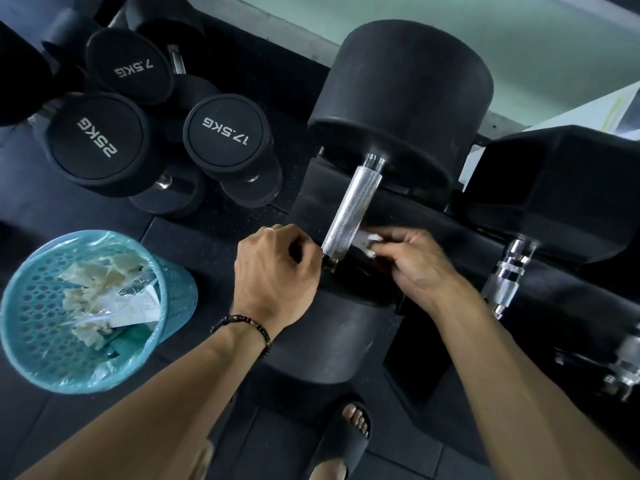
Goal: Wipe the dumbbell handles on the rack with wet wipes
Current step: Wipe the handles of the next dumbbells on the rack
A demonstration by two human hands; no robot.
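A: Head view, the only one. Big dumbbell on the rack (pixel 450 216), knurled steel handle (pixel 349 213) running from the far head (pixel 401 98) down toward the person. Both hands at its near end.

B: Who has the wipe?

A: Right hand (pixel 412 261). Fingers curled, pinching a white wet wipe (pixel 369 242) just beside the handle's lower right side, touching or nearly so; can't tell which. Wipe is bunched, not wrapped round the bar.

B: Left?

A: Left hand (pixel 277 271) sits on the other side of the handle's near end, fingers curled in at the collar. Whether they actually hold anything there I can't tell; thumb side is hidden.

B: So which step?

A: My read: wiping this handle, at the bottom end of the stroke or just setting up. Most of the knurl above the hands is bare.

B: Next move?

A: Probably get the wipe round the bar and run it up toward the far head, with some twist so the underside gets covered. Knurling will drag on the wipe, so it needs a firm pinch.

B: Anything else around?

A: Teal bin (pixel 162 271) on the floor at left, lined, with used wipes (pixel 93 282) in it. Floor dumbbells marked 7.5KG (pixel 133 69), 25KG (pixel 97 136), 17.5KG (pixel 225 129). Another rack handle (pixel 505 285) to the right, looks untouched for now.
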